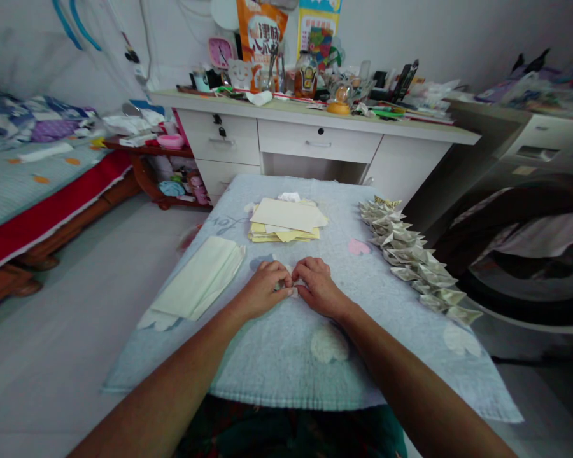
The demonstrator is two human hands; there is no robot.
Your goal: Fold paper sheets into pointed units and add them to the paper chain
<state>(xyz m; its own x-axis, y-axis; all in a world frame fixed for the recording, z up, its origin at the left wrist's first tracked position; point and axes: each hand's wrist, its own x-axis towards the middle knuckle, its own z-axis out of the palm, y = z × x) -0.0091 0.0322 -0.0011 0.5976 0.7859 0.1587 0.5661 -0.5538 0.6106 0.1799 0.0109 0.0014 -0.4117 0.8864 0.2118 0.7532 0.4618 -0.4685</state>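
Over the middle of a cloth-covered table (277,356), my left hand (267,286) and my right hand (318,285) meet with curled fingers. Both pinch a small piece of pale paper (294,292), mostly hidden behind the fingers. Just beyond them lies a stack of cream and yellow paper sheets (289,215). Left of my left hand, a pile of long pale-green paper (200,277) rests at a slant. Along the right side of the table, several folded paper pieces with pointed tips (413,254) stand in close rows.
A white desk (315,117) crowded with jars, bags and a pink clock (220,52) stands behind the table. At the right is a washing machine (530,210) with its door open. To the left are a bed (38,184) and a low wooden shelf (148,162).
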